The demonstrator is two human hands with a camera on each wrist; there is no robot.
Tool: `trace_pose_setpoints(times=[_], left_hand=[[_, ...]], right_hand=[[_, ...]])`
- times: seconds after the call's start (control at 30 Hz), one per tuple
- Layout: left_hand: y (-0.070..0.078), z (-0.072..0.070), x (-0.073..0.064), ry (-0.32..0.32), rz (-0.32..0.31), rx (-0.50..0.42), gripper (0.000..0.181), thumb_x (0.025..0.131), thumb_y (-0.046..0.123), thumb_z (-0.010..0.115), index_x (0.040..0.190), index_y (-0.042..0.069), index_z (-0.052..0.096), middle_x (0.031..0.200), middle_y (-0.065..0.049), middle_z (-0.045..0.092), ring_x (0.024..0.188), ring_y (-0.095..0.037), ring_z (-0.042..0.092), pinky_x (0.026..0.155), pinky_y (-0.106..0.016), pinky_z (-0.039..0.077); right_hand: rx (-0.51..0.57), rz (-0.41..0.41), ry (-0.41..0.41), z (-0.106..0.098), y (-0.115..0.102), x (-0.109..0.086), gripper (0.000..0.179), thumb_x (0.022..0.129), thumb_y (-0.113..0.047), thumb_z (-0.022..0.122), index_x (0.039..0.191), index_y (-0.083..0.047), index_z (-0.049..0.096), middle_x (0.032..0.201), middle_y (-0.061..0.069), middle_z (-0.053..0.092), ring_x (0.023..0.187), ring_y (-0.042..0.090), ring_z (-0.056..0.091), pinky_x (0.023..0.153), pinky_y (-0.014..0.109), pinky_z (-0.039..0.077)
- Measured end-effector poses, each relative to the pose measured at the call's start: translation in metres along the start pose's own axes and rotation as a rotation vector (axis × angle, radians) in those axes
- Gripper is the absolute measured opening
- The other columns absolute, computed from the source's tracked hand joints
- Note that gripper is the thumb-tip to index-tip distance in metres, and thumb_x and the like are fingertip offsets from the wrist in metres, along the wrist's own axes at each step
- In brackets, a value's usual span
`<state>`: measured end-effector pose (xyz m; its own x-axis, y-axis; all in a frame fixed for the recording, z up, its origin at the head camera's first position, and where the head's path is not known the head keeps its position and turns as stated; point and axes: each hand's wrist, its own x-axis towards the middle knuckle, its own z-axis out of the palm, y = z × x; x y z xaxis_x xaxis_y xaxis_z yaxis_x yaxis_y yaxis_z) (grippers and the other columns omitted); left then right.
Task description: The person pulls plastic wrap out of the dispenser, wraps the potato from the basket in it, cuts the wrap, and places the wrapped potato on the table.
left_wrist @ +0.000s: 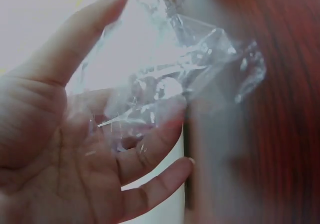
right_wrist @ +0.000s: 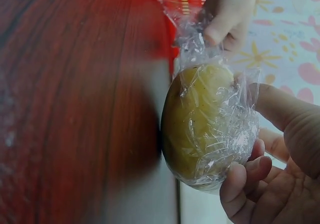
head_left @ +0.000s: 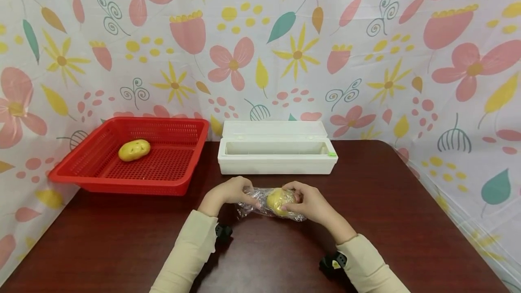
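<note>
A yellow potato (head_left: 276,200) in clear plastic film (head_left: 244,210) is held just in front of the white box. My right hand (head_left: 312,202) grips the potato's right end, its thumb and curled fingers on the film. In the right wrist view the film clings in wrinkles over the potato (right_wrist: 187,119), with the right hand (right_wrist: 297,184) at its lower side. On the other side, my left hand (head_left: 231,192) pinches the loose end of the film. In the left wrist view crumpled film (left_wrist: 205,59) lies between the left thumb and fingers.
A red plastic basket (head_left: 122,186) stands at the back left with an unwrapped potato (head_left: 134,150) inside. Behind my hands, a long white box (head_left: 278,166) has its lid raised. All rest on a dark wooden table (head_left: 407,220) before a flowered cloth backdrop (head_left: 277,80).
</note>
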<state>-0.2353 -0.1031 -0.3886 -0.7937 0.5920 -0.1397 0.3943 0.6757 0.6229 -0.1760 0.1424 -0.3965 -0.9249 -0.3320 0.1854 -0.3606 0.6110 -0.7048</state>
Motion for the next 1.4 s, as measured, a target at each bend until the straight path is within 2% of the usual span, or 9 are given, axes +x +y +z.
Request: trace_pose_setpoints(times=[0.23,0.33,0.43,0.6,0.9,1.17,1.4], left_hand=[[-0.002,-0.006,-0.004,0.008,-0.014,-0.082,0.024,0.077,0.026,0.078,0.083,0.007,0.064,0.076,0.004,0.057,0.068,-0.008,0.047,0.062,-0.022,0.042],[-0.004,-0.007,-0.004,0.032,-0.016,-0.122,0.026,0.074,0.019,0.08,0.086,0.005,0.062,0.074,0.0,0.055,0.067,-0.01,0.046,0.061,-0.024,0.042],[-0.003,-0.007,-0.004,0.054,0.012,-0.169,0.028,0.072,0.013,0.08,0.09,0.003,0.061,0.079,-0.002,0.055,0.072,-0.011,0.047,0.065,-0.024,0.042],[0.006,-0.01,-0.007,0.02,0.076,-0.317,0.026,0.076,0.008,0.075,0.098,0.001,0.061,0.09,-0.005,0.059,0.075,-0.011,0.051,0.068,-0.024,0.047],[0.017,-0.01,-0.008,-0.025,0.128,-0.523,0.032,0.081,-0.001,0.061,0.11,-0.008,0.05,0.079,-0.002,0.052,0.071,-0.009,0.056,0.066,-0.023,0.049],[0.028,-0.006,-0.009,-0.02,0.181,-0.576,0.035,0.081,-0.003,0.057,0.114,-0.009,0.045,0.083,-0.004,0.054,0.07,-0.008,0.055,0.064,-0.022,0.049],[0.035,0.0,-0.007,0.023,0.197,-0.529,0.033,0.082,-0.002,0.059,0.112,-0.007,0.047,0.081,-0.003,0.052,0.069,-0.01,0.052,0.06,-0.023,0.049]], right_hand=[[0.003,-0.006,0.009,0.0,0.002,-0.001,0.039,0.073,-0.015,0.082,0.107,-0.007,0.065,0.067,-0.003,0.045,0.058,0.005,0.04,0.054,0.021,0.037],[0.001,-0.001,0.007,0.0,0.002,-0.001,0.039,0.073,-0.016,0.081,0.108,-0.007,0.066,0.067,-0.003,0.045,0.058,0.005,0.04,0.053,0.021,0.037],[0.001,0.006,0.001,0.0,0.002,-0.001,0.039,0.074,-0.017,0.081,0.109,-0.008,0.065,0.067,-0.004,0.045,0.058,0.005,0.04,0.054,0.021,0.037],[0.009,0.002,-0.011,-0.001,0.002,-0.003,0.04,0.074,-0.017,0.081,0.11,-0.007,0.065,0.067,-0.003,0.045,0.057,0.006,0.04,0.053,0.021,0.037],[0.017,-0.013,-0.021,-0.001,0.002,-0.004,0.041,0.074,-0.018,0.081,0.11,-0.007,0.064,0.067,-0.003,0.045,0.058,0.006,0.04,0.052,0.021,0.037],[0.005,-0.04,-0.024,0.001,0.001,-0.003,0.042,0.074,-0.017,0.081,0.11,-0.007,0.064,0.067,-0.003,0.045,0.056,0.004,0.039,0.053,0.02,0.037],[0.003,-0.033,-0.029,0.002,-0.003,-0.002,0.042,0.073,-0.017,0.082,0.11,-0.008,0.065,0.066,-0.002,0.045,0.056,0.005,0.039,0.051,0.02,0.036]])
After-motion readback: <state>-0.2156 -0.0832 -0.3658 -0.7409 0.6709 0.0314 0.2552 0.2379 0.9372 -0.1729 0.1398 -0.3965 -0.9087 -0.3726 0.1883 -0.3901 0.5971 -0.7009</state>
